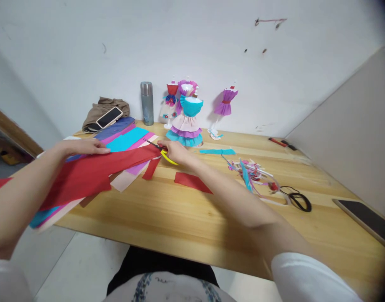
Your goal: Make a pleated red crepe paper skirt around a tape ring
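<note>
The right grip (173,151) is closed around the scissors (168,159), fingers on the yellow handles; a dark blade points left and far, at the narrow right end of the red sheet (82,174). The left grip (87,147) lies palm-down at the sheet's far edge, fingers extended and touching it; whether it pinches I cannot tell. The sheet tops coloured layers (129,138) on the table's (179,218) left side.

Grey flask (147,108) (silver-topped) near brown cloth (99,108)
</note>
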`<act>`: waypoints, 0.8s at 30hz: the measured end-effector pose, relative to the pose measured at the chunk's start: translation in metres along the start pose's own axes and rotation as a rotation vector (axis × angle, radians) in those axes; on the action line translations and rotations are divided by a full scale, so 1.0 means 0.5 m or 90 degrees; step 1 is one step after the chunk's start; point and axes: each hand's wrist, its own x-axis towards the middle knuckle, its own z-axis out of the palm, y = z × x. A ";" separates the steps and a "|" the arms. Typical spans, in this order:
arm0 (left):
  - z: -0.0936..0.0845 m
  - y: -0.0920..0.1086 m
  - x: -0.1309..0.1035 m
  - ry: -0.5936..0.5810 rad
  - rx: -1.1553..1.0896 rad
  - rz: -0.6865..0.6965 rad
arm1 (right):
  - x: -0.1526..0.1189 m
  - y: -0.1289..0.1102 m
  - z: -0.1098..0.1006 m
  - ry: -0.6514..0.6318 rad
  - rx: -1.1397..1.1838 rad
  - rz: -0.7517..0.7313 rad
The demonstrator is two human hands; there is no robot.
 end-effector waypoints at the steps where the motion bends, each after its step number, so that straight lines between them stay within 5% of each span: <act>1: 0.001 0.013 0.018 -0.007 -0.016 -0.042 | 0.011 0.002 0.012 0.005 -0.006 0.001; 8: 0.017 0.049 0.119 -0.003 -0.099 -0.064 | 0.034 0.017 0.071 0.029 -0.071 0.047; 17: -0.022 -0.037 0.061 -0.062 -0.374 -0.066 | 0.024 0.013 0.064 0.002 -0.140 -0.060; 24: -0.039 -0.079 0.027 -0.099 -0.382 -0.062 | -0.005 -0.018 0.026 -0.042 -0.265 -0.272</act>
